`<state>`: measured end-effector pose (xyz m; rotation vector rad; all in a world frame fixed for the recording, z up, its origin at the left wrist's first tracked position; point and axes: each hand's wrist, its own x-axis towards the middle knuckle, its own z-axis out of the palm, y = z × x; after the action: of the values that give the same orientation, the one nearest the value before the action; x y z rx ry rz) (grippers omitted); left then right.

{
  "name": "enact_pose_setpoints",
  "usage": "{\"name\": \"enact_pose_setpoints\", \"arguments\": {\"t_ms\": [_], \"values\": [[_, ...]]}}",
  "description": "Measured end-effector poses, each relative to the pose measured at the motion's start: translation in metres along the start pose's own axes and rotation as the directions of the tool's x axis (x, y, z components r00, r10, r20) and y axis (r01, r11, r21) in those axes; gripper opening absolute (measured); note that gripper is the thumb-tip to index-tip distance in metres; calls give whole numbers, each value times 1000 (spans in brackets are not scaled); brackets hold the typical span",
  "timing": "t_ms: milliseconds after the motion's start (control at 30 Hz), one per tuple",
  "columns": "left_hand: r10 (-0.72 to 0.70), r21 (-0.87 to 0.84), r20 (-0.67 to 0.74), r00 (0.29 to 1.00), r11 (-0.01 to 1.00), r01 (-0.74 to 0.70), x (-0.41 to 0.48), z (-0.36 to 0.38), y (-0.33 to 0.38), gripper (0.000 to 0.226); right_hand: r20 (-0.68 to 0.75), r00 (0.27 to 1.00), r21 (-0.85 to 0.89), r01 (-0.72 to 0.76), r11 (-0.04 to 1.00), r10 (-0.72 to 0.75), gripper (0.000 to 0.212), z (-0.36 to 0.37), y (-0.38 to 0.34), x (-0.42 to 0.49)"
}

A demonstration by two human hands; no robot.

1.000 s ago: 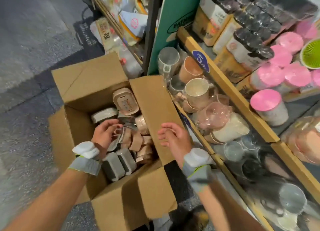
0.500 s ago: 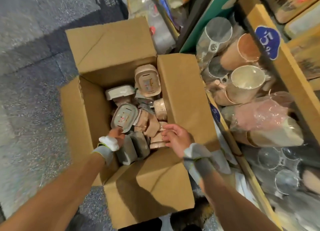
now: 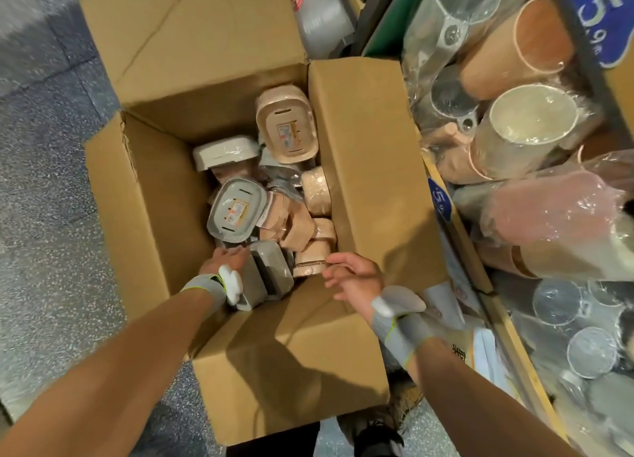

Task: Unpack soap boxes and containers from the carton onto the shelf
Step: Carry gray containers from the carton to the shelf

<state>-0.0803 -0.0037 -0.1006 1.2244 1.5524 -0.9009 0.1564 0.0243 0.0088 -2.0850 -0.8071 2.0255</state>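
The open cardboard carton point(image 3: 164, 196) stands on the floor, filled with several plastic-wrapped soap boxes. A tan one point(image 3: 284, 127) lies at the back, with a white one point(image 3: 224, 153) beside it. A labelled grey one point(image 3: 236, 209) sits in the middle, next to tan ones point(image 3: 296, 227). My left hand point(image 3: 224, 261) reaches into the near left of the carton. Its fingers lie fairly straight against the top end of an upright grey soap box point(image 3: 254, 281); the thumb is hidden. My right hand point(image 3: 353, 278) hovers relaxed and empty over the near right side, just beside a tan box point(image 3: 308, 266).
The shelf point(image 3: 456, 230) runs along the right with wrapped cups point(image 3: 525, 137), clear glasses point(image 3: 555, 302) and blue price tags point(image 3: 441, 199). The carton's flaps stand out on all sides. Speckled floor point(image 3: 51, 216) lies to the left.
The view has dropped closer over the carton. My left hand slid from the middle boxes down to the near grey box. My right hand came in from the right flap to the carton's near side.
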Motion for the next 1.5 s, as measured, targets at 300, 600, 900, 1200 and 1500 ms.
{"name": "enact_pose_setpoints", "arguments": {"t_ms": [300, 600, 900, 1200, 1500], "values": [[14, 210, 4, 1000, 978, -14, -11, -10, 14, 84, 4, 999, -77, 38, 996, -38, 26, -8, 9, 1], [71, 324, 42, 997, 942, -80, -8, -22, 7, 84, 10, 998, -93, 63, 994, -62, 24, -13, 18, -1], [144, 284, 83, 986, 945, -162, -7, -33, 10, 55, 43, 998, -119, 43, 992, -38, 19, -20, 30, -2], [313, -256, 12, 950, 919, -300, -29, -63, 10, 66, 63, 997, -138, 45, 989, -37, 29, -16, 30, -3], [536, -887, 15, 844, 396, -236, -41, -59, 20, 78, 80, 996, -142, 54, 988, -43, 61, -12, 28, -6]]}}
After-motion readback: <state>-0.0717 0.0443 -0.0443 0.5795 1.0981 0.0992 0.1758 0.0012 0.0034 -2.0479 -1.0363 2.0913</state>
